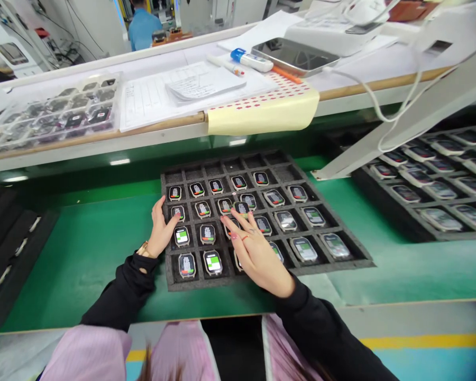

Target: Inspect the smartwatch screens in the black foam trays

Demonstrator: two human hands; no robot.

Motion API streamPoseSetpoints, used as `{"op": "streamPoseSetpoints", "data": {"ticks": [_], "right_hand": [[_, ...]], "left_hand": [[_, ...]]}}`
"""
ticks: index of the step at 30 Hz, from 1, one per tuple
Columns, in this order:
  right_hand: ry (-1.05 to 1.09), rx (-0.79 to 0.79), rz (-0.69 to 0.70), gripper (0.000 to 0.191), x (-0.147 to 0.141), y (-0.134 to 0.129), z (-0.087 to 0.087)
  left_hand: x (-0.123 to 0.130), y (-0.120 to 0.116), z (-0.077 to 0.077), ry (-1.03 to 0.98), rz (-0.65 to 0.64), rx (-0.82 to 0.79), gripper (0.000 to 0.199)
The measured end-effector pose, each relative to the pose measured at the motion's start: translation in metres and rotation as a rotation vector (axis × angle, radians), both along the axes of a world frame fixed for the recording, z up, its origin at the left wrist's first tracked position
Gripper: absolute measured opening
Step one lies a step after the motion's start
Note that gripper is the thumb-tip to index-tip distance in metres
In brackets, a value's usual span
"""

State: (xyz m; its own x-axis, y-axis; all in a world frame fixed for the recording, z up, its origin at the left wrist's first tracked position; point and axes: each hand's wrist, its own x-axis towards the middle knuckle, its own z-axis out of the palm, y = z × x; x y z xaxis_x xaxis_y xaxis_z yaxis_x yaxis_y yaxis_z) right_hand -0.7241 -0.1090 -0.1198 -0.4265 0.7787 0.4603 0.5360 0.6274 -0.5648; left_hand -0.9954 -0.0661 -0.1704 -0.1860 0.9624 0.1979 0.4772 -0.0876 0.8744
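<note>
A dark grey foam tray (269, 271) lies on the green bench, divided into square cells. Most cells hold a smartwatch case without a strap, face up; several screens are lit with white text or green and white blocks. My left hand (158, 233) grips the tray's left edge, fingers along the outer side and thumb over a watch (177, 211) in the left column. Over the middle of the tray is my right hand (257, 251), fingers spread and holding nothing. Its fingertips are at a watch (224, 205); whether they press it I cannot tell. The hand partly hides several watches.
Another foam tray (412, 217) of watches stands at the right, behind a slanted white post (381, 135). More dark trays (19, 259) are stacked at the left. The shelf above carries papers (150, 100), a tablet (295, 53), and a clear tray (55, 114). A person in blue (144, 26) is beyond.
</note>
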Motion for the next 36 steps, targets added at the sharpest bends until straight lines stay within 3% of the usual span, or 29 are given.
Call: {"op": "streamPoseSetpoints", "data": {"ticks": [5,15,26,32,36], "right_hand": [[0.034,-0.004,-0.041,0.045,0.015,-0.005,0.000],[0.041,0.004,-0.115,0.043,0.037,-0.021,0.002],[-0.191,0.003,-0.023,0.045,0.031,-0.023,-0.006],[-0.113,0.024,-0.060,0.045,0.036,-0.026,0.001],[-0.104,-0.003,0.014,0.045,0.030,-0.030,0.006]], "left_hand": [[0.001,0.004,-0.001,0.067,-0.002,0.009,0.077],[-0.002,0.007,-0.004,-0.002,0.008,0.047,0.059],[-0.002,0.014,-0.010,-0.173,0.012,0.076,0.059],[-0.003,0.014,-0.007,-0.158,0.038,0.069,0.061],[-0.004,0.013,-0.006,-0.164,0.063,0.045,0.061]]}}
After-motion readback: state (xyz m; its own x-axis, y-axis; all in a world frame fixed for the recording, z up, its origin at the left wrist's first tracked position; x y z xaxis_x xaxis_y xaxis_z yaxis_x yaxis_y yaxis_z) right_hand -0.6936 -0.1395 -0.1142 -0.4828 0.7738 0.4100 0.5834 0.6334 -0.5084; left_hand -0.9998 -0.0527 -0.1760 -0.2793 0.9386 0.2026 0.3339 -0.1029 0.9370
